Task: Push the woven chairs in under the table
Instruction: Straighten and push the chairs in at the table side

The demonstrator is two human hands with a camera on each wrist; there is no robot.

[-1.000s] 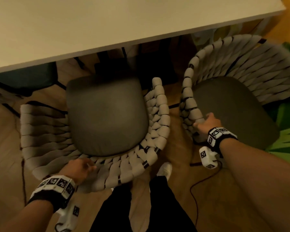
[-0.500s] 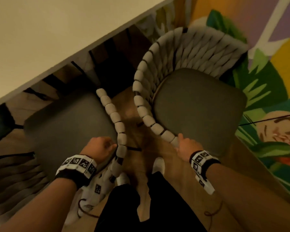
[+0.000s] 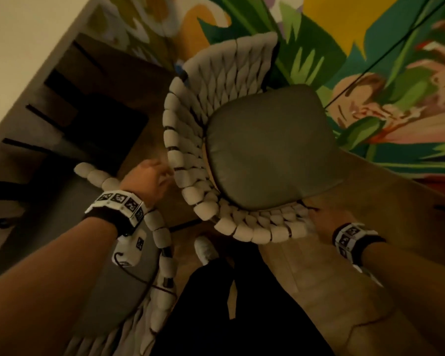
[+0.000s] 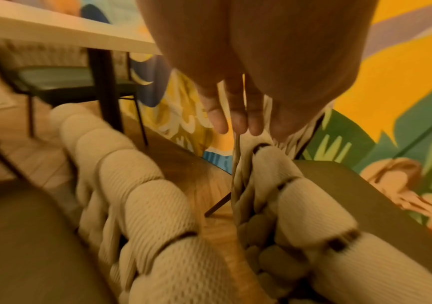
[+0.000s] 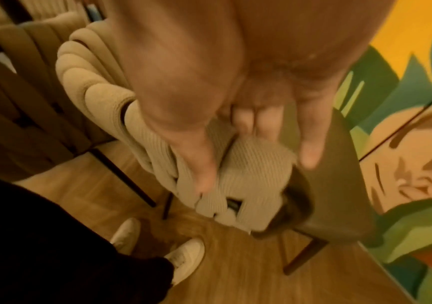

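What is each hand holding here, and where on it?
The right hand grips the right woven chair by the end of its woven rim. The left hand, fingers extended, holds nothing, reaching toward that chair's rim.

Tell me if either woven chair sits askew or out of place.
The right woven chair stands wholly clear of the table, turned at an angle with its back toward the person rather than squared to the edge. The left woven chair sits nearer the table.
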